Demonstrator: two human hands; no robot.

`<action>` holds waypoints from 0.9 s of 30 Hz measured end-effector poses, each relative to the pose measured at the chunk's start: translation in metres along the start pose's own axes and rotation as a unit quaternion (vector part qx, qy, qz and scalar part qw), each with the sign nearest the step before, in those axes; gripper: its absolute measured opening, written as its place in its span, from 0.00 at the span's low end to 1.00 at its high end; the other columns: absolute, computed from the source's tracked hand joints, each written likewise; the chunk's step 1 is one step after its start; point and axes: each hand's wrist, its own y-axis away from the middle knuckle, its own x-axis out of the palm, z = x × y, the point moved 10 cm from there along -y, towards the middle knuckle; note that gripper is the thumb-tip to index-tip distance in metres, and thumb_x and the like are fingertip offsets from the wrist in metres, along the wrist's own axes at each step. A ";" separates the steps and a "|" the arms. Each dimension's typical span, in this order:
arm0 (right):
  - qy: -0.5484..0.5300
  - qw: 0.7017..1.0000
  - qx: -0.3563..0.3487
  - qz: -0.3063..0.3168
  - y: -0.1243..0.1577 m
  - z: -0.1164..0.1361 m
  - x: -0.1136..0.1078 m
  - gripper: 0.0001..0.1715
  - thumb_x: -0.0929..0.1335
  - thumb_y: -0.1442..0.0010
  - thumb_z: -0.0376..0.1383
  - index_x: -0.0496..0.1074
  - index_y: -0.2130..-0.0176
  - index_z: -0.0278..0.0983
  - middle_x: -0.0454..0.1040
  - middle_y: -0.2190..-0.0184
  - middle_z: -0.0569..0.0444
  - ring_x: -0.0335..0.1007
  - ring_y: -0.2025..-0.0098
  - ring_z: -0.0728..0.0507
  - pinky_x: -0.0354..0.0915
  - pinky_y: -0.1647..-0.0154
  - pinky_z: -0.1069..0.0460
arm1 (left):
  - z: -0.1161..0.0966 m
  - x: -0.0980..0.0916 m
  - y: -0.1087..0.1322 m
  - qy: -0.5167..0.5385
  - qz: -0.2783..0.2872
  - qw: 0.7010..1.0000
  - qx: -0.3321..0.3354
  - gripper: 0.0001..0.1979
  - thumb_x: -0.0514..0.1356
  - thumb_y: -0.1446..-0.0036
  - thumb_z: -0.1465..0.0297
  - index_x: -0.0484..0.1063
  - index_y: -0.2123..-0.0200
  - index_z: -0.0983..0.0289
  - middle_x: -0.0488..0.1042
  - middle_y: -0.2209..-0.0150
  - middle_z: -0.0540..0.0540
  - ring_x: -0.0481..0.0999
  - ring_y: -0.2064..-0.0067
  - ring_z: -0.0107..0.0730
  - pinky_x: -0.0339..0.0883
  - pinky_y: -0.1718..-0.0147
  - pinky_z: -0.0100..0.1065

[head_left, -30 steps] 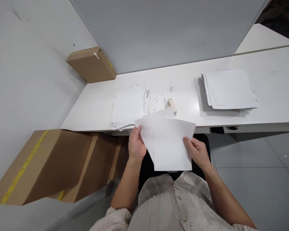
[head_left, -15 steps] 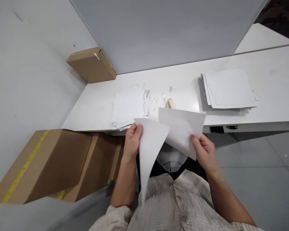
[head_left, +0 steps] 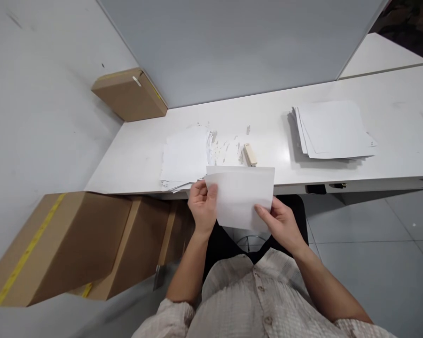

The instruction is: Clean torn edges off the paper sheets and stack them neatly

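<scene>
Sheets of white paper (head_left: 239, 192), laid one over the other, are held up between my hands just in front of the table edge. My left hand (head_left: 203, 206) pinches their left side, thumb on top. At the lower right, my right hand (head_left: 282, 220) grips them with the thumb across the front. Beyond the top edge lies a small beige tool (head_left: 250, 154), shaped like a stapler, on the white table (head_left: 271, 122). To its left is a ragged stack of paper (head_left: 186, 155), with small scraps (head_left: 226, 148) scattered between them.
A thicker paper stack (head_left: 333, 129) sits on the table's right side. One cardboard box (head_left: 130, 96) stands in the back left corner; several larger boxes (head_left: 84, 244) are at the lower left. A grey panel (head_left: 232, 47) rises behind the table.
Both hands have come closer together. The two separately held sheets are now overlapped and flat, and the left one no longer hangs down. The beige tool shows more fully.
</scene>
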 end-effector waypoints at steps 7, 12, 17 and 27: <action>0.007 0.988 -0.143 -0.055 -0.059 0.063 0.005 0.13 0.66 0.43 0.46 0.73 0.64 0.40 0.74 0.67 0.54 0.69 0.62 0.42 0.66 0.61 0.48 | -0.071 -0.004 -0.031 0.020 -0.038 0.984 0.173 0.22 0.64 0.50 0.58 0.69 0.53 0.60 0.72 0.69 0.49 0.74 0.62 0.28 0.66 0.58 0.31; -0.032 0.985 -0.168 -0.009 -0.093 0.053 0.027 0.16 0.66 0.43 0.45 0.70 0.57 0.40 0.74 0.60 0.53 0.69 0.57 0.42 0.65 0.57 0.48 | -0.044 0.003 -0.053 0.008 0.002 0.990 0.139 0.16 0.60 0.46 0.58 0.73 0.58 0.61 0.73 0.61 0.53 0.73 0.58 0.28 0.65 0.58 0.27; 0.002 0.990 -0.143 0.001 -0.097 0.033 0.031 0.18 0.66 0.42 0.45 0.70 0.55 0.39 0.75 0.57 0.51 0.70 0.54 0.41 0.65 0.54 0.47 | -0.020 0.001 -0.057 0.010 0.011 0.995 0.103 0.14 0.60 0.47 0.58 0.73 0.63 0.61 0.73 0.65 0.51 0.71 0.61 0.26 0.64 0.59 0.25; 0.024 0.991 -0.130 0.012 -0.090 0.043 0.026 0.17 0.65 0.42 0.45 0.72 0.57 0.39 0.76 0.61 0.53 0.71 0.58 0.41 0.66 0.60 0.49 | -0.033 0.003 -0.058 0.049 0.008 0.997 0.067 0.12 0.62 0.48 0.60 0.68 0.75 0.62 0.64 0.78 0.45 0.65 0.73 0.22 0.62 0.71 0.24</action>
